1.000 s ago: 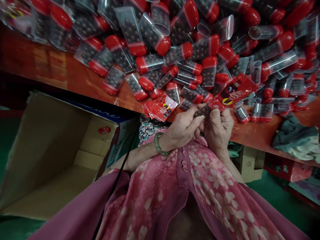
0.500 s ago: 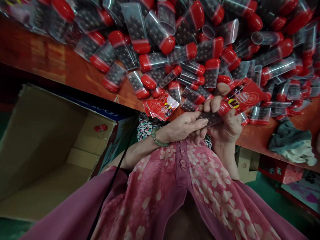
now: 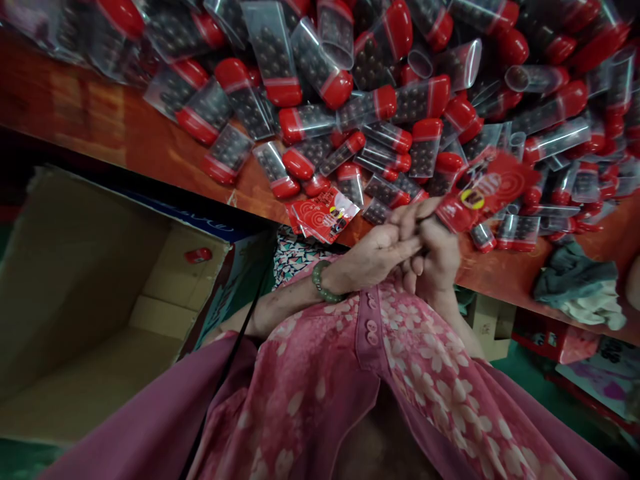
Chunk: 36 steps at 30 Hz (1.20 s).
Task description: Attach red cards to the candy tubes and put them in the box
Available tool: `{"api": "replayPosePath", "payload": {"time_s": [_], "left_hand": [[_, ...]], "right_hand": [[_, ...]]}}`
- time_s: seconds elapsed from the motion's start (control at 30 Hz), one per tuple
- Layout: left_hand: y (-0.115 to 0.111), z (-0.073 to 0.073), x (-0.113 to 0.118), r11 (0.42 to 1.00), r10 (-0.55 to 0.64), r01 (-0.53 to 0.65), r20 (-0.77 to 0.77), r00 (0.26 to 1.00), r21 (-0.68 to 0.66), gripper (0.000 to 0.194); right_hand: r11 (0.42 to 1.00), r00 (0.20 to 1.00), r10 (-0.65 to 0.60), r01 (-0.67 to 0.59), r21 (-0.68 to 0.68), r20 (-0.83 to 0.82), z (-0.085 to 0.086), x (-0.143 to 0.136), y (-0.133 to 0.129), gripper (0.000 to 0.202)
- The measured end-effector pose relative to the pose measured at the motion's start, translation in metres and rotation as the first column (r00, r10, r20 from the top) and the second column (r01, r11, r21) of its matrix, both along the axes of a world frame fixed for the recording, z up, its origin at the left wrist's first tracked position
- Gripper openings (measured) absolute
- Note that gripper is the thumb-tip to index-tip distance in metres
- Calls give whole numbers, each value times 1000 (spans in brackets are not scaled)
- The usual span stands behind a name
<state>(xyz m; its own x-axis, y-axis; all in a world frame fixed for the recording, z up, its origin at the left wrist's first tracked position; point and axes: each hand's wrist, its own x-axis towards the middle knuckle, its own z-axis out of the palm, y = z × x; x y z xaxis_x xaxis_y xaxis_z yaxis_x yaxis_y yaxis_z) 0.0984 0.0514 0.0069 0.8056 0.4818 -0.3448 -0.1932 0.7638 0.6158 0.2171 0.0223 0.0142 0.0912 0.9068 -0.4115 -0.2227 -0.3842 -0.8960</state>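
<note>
My left hand, with a green bead bracelet at its wrist, is closed and meets my right hand at the table's near edge. The fingers of both overlap around something dark that is now almost wholly hidden. From the top of my right hand sticks out a red printed card with a yellow spot, slightly blurred. More red cards lie fanned on the table edge just beyond my left wrist. Beyond the hands are many clear packs of dark balls with red ends.
An open cardboard box stands at the left below the table, with a small red item inside. On the orange table, a grey-green cloth lies at the right edge. Further boxes stand below it.
Both hands have drawn closer together, my right hand moving left and its fingers folding in. The dark object between them has become hidden. The red card has shifted slightly right.
</note>
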Motion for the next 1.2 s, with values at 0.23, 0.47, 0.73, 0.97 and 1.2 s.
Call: {"api": "replayPosePath", "payload": {"time_s": [0.23,0.47,0.73,0.97,1.2], "left_hand": [[18,5,-24,851,2,131,-252,968,508,35],[39,21,-51,817,373,-225,-189,908,531,56],[28,-6,-25,971,163,-153,-42,986,185,48],[16,-9,-21,938,331,-326,-27,943,121,45],[14,-12,-23,893,389,-385,31,921,234,40]], "right_hand": [[985,1000,-22,23,173,-10,0,9,-1,31],[967,914,224,-251,-36,-339,4,18,-7,36],[910,869,386,-413,-25,-311,-5,18,-10,37],[970,964,241,-243,-3,-116,-3,16,-19,31],[933,786,95,-284,221,610,-6,6,-18,35]]}}
